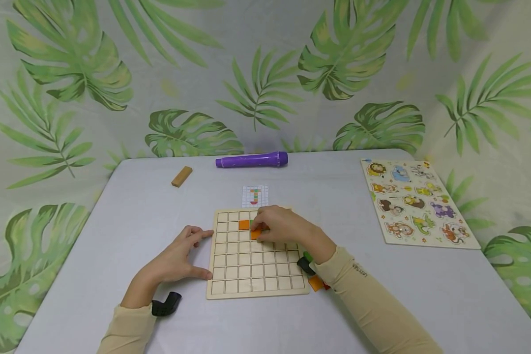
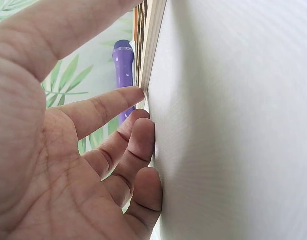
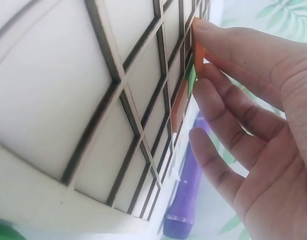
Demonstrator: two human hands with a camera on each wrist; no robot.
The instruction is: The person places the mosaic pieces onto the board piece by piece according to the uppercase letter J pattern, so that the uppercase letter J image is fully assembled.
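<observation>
Left hand (image 1: 173, 258) seen spread, thumb and index finger set against the left edge of the board (image 1: 245, 259); orange tile (image 1: 256, 235) pinched by the right hand (image 1: 285, 227) over the board's far half, just beside a green tile (image 3: 192, 78). Tile best squared to its cell before being pressed flat, board held steady. Loose tiles (image 1: 315, 283) partly hidden by the right sleeve (image 1: 367, 297); some far cells blocked by the hand; card (image 1: 262, 198) and purple tube (image 1: 251, 161) placed beyond

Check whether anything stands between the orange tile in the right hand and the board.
Nothing visible does. The right hand holds the orange tile right at the board, and the left hand touches the board's left edge. The right hand covers part of the board, hiding what lies beneath.
</observation>
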